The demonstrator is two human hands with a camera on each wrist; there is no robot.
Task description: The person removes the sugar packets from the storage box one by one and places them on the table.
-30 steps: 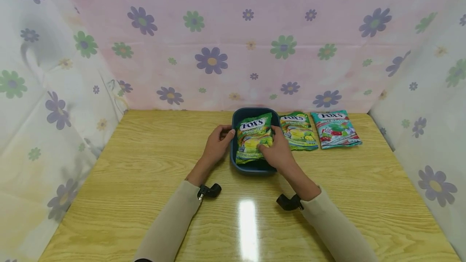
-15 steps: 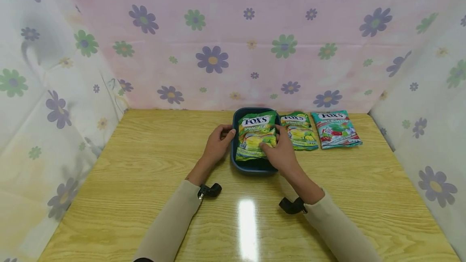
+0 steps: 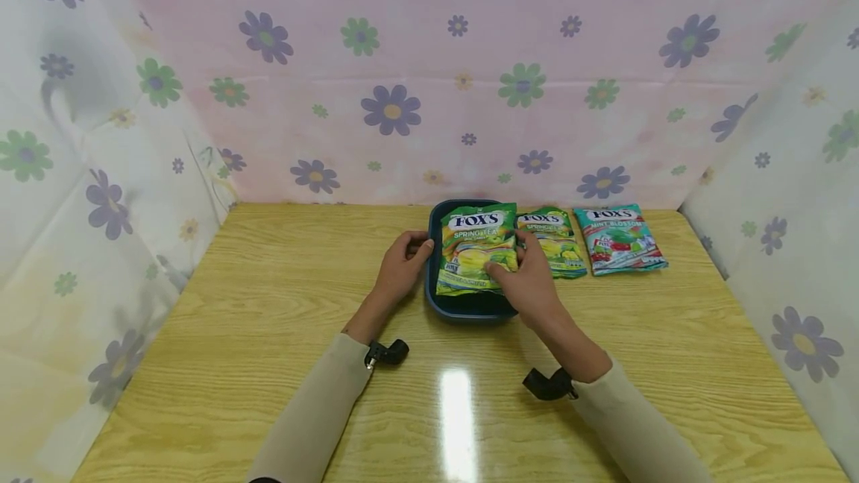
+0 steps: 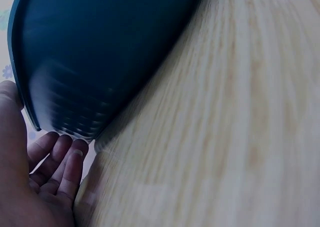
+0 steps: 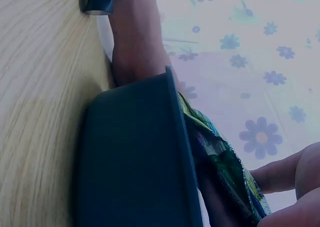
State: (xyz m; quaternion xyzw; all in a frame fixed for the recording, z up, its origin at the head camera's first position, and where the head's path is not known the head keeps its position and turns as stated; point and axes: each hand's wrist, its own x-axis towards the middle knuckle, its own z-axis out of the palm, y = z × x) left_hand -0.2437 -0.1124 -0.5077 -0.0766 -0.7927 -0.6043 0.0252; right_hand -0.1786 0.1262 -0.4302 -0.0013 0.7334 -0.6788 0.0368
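A dark blue plastic basin [image 3: 470, 317] stands near the back of the wooden table. My left hand [image 3: 403, 263] holds its left side, thumb at the rim and fingers bent against the outer wall [image 4: 105, 52]. With my right hand [image 3: 526, 278] I pinch the right edge of a green FOX'S Spring Tea candy bag [image 3: 470, 244], thumb on the printed front and fingers behind. The bag lies over the basin's opening and covers most of it. In the right wrist view the bag [image 5: 222, 159] rises above the rim.
Right of the basin lies a second green Spring Tea candy bag [image 3: 553, 241], and past it a turquoise Mint Blossom bag [image 3: 619, 238]. Flowered cloth [image 3: 463, 118] hangs behind the table [image 3: 288, 282] and along both sides.
My right hand has shifted to the right, bringing the green candy bag with it; the bag now stands straighter and overlaps the basin's right rim. My left hand stays on the basin.
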